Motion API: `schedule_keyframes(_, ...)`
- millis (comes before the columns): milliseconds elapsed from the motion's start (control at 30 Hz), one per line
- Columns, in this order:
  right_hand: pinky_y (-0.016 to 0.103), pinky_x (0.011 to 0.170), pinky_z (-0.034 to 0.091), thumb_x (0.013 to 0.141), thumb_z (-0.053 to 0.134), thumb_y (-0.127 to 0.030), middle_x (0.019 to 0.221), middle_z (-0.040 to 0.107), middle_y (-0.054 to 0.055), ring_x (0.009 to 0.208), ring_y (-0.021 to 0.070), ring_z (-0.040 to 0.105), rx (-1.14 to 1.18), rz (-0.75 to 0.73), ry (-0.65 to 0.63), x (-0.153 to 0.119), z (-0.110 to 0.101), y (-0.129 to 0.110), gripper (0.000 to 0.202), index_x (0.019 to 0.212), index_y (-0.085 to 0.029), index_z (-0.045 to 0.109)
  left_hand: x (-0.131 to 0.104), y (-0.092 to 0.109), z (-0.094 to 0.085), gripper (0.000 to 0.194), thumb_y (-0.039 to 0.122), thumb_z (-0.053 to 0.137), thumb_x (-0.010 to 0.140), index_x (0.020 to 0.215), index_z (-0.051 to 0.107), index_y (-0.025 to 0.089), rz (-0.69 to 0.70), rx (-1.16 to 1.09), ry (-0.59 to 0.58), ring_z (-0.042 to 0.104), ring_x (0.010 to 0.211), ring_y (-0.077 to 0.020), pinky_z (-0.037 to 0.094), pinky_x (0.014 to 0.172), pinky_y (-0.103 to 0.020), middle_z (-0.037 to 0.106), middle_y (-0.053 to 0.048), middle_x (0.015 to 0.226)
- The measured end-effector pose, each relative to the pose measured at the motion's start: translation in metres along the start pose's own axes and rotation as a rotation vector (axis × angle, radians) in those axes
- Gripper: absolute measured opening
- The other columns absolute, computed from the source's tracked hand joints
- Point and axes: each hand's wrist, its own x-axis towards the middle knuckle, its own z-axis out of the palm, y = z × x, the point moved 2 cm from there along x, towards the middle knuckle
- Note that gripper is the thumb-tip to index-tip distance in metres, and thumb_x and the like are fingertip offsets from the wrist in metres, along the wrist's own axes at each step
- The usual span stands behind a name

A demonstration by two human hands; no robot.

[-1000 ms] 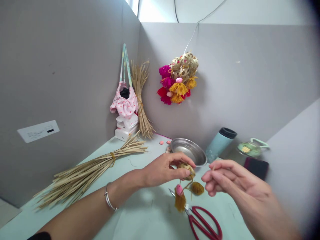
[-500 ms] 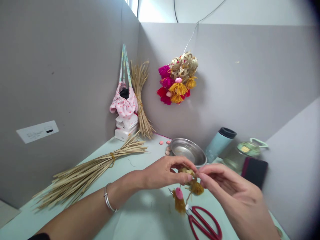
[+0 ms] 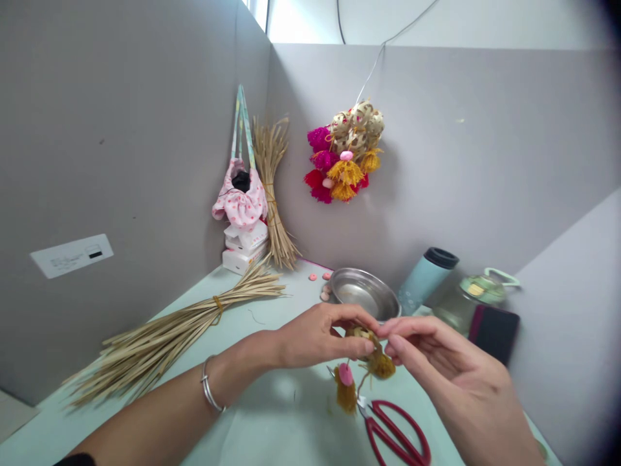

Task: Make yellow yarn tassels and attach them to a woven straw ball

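Observation:
Between thumb and fingers, my left hand (image 3: 323,333) grips a small woven straw ball (image 3: 359,333), partly covered by the fingers. A mustard-yellow tassel (image 3: 381,366) hangs at the ball's right side. Lower left dangles a second yellow tassel (image 3: 346,396), topped by a pink bead (image 3: 345,374). My right hand (image 3: 451,369) has its thumb and forefinger pinched together at the ball's right edge; whatever is between those fingertips is too small to make out. Just below lie red-handled scissors (image 3: 395,430), their blades partly hidden behind the tassel and cord.
Tied straw bundles lie on the table (image 3: 194,310) and lean at the corner (image 3: 276,194). Behind my hands stand a metal bowl (image 3: 366,291), a blue tumbler (image 3: 427,278), a green jug (image 3: 460,301) and a phone (image 3: 495,333). Finished tasselled balls (image 3: 347,152) hang from a wire.
My right fingertips have shifted slightly to the left, against my left fingertips. The dangling tassel has swung a little left; my left hand keeps its grip on the ball.

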Motion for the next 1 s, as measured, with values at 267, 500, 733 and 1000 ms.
schedule_keyframes(267,0.028,0.069,0.056,0.081,0.065,-0.042,0.089,0.071,0.006,0.083,0.0227,0.068,-0.034,0.028,-0.134,0.002,0.003,-0.002,0.021,0.080,-0.022,0.068,-0.002,-0.001,0.000,0.029,0.037,0.065,0.082,0.105,0.064,0.021,-0.043,0.026,-0.026,0.055,0.071,-0.0096,0.044,0.066,-0.022,0.060,-0.002,0.091)
schedule_keyframes(500,0.019,0.067,0.054,0.083,0.065,-0.039,0.078,0.070,0.001,0.073,0.0149,0.064,0.061,0.054,-0.141,0.002,0.004,-0.001,0.016,0.080,-0.023,0.067,-0.003,0.002,0.000,0.025,0.033,0.063,0.083,0.105,0.064,0.021,-0.041,0.027,-0.056,0.058,0.070,-0.0093,0.044,0.075,-0.025,0.061,-0.001,0.092)
schedule_keyframes(733,0.020,0.065,0.053,0.083,0.067,-0.039,0.074,0.069,0.001,0.071,0.0151,0.065,0.111,0.065,-0.111,0.001,0.006,0.002,0.016,0.080,-0.023,0.066,-0.002,-0.002,0.000,0.029,0.033,0.065,0.082,0.108,0.064,0.020,-0.062,-0.031,-0.059,0.054,0.070,-0.0098,0.045,0.066,-0.024,0.060,-0.001,0.087)
schedule_keyframes(1000,0.020,0.060,0.052,0.083,0.067,-0.041,0.085,0.070,0.003,0.075,0.0155,0.062,0.075,0.034,-0.052,0.010,-0.003,0.016,0.018,0.084,-0.023,0.066,0.003,-0.002,-0.001,0.029,0.035,0.064,0.083,0.106,0.064,0.016,-0.102,-0.219,-0.068,0.061,0.083,-0.0148,0.051,0.079,-0.034,0.062,-0.005,0.092)
